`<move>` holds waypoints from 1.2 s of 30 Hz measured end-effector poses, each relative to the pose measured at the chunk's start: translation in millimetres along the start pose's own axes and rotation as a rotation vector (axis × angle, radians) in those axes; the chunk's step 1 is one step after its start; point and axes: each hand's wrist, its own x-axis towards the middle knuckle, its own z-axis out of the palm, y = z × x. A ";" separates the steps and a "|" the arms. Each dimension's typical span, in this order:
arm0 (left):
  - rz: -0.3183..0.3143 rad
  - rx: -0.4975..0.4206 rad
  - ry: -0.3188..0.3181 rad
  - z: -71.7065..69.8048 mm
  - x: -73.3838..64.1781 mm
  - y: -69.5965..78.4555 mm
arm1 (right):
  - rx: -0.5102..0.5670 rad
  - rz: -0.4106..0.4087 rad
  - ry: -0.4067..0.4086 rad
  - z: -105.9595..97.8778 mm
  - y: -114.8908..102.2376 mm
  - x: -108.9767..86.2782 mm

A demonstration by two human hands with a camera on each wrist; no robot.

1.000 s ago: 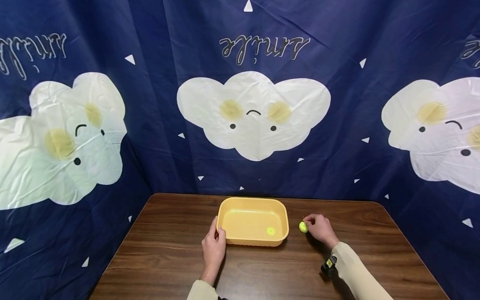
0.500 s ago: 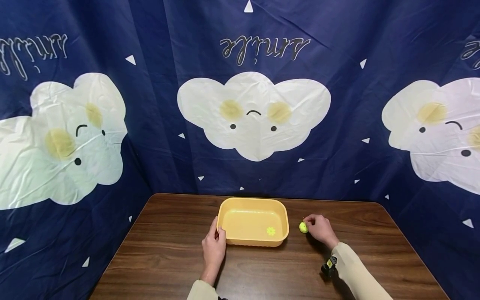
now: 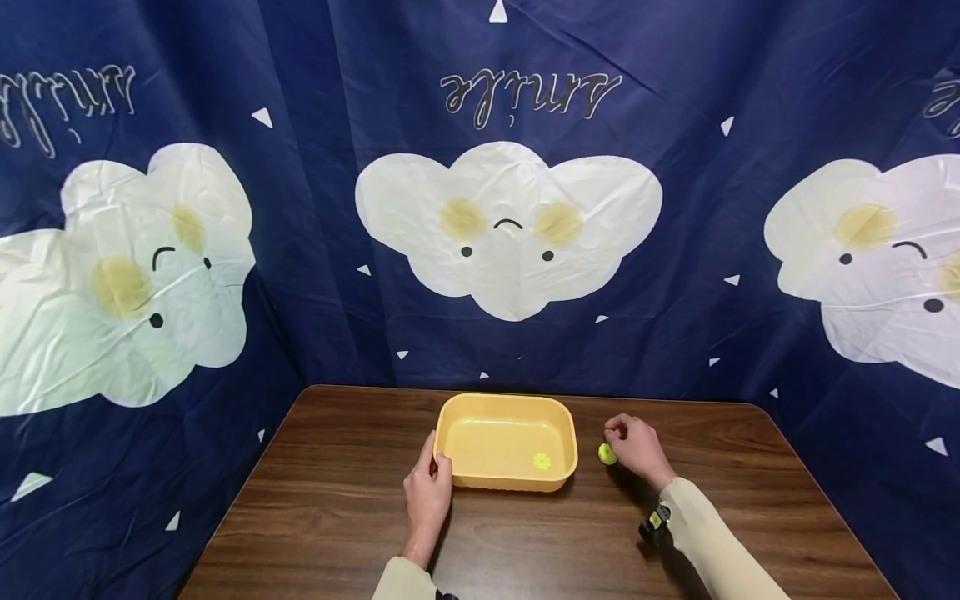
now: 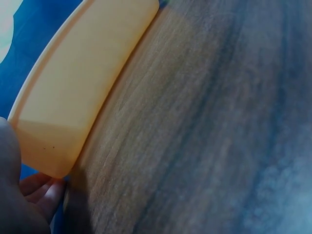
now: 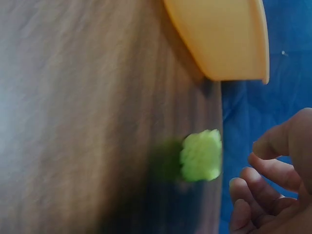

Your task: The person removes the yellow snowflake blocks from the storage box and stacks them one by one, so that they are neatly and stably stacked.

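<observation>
A yellow rectangular plastic tray (image 3: 504, 483) stands on the wooden table, with a flat yellow-green flower shape (image 3: 542, 461) at the right of its floor. My left hand (image 3: 429, 500) grips the tray's left front corner; the left wrist view shows fingers against its outer wall. To the right of the tray, a small yellow-green lumpy piece with scalloped sides (image 5: 201, 156) sits on the table. Just above and behind it hovers my right hand (image 3: 636, 446), thumb and index bent close together. In the right wrist view nothing shows between those fingertips, and the piece is apart from them.
The dark brown wooden table (image 3: 337, 492) ends at the back and both sides. Dark blue cloth (image 3: 517, 358) with printed clouds hangs around it. A small black device (image 3: 656, 525) is strapped to the right wrist.
My right hand has risen slightly off the yellow-green piece, which stays in its spot. Earlier, those fingertips were at the piece. The left hand and the tray have not moved.
</observation>
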 end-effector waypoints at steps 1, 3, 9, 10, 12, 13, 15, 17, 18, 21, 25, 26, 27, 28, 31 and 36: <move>-0.001 -0.003 -0.002 0.0 0.3 0.0 | 0.002 -0.011 0.005 -0.4 -3.0 1.2; 0.001 -0.004 -0.004 0.0 0.7 0.1 | 0.003 -0.033 0.014 -0.8 -9.6 3.9; 0.013 -0.005 0.004 0.6 1.3 0.3 | 0.045 -0.053 -0.017 -0.7 -32.8 12.2; 0.017 -0.006 0.007 0.8 1.2 0.4 | 0.052 -0.053 -0.028 -0.2 -36.8 13.6; 0.020 -0.004 0.008 1.1 1.0 0.3 | 0.061 -0.054 -0.045 1.9 -44.2 16.7; 0.018 -0.005 0.005 1.3 1.0 0.3 | 0.062 -0.060 -0.050 3.2 -47.6 18.1; 0.021 -0.008 0.000 1.6 0.8 0.5 | 0.065 -0.084 -0.055 6.3 -54.9 20.4; 0.011 -0.012 -0.010 1.5 0.9 0.5 | 0.066 -0.117 -0.060 10.1 -62.2 21.4; 0.005 -0.014 -0.015 1.5 1.0 0.6 | 0.066 -0.137 -0.060 12.4 -65.6 21.6; -0.014 -0.016 -0.026 1.1 0.9 0.7 | 0.054 -0.200 -0.067 20.0 -76.0 20.9; -0.029 -0.020 -0.036 0.5 0.7 0.6 | 0.050 -0.258 -0.082 29.9 -88.6 17.1; -0.028 -0.022 -0.036 0.4 0.6 0.6 | 0.053 -0.266 -0.087 32.4 -91.3 15.9; -0.027 -0.023 -0.036 0.2 0.5 0.6 | 0.054 -0.272 -0.093 34.6 -93.8 14.8; -0.027 -0.025 -0.037 0.0 0.3 0.6 | 0.056 -0.274 -0.102 36.6 -96.1 13.5; -0.017 -0.023 -0.031 -0.3 0.0 0.3 | 0.057 -0.266 -0.124 43.9 -101.1 10.9; -0.010 -0.011 -0.015 -1.3 -0.2 -0.9 | 0.030 -0.263 -0.179 55.4 -107.9 5.4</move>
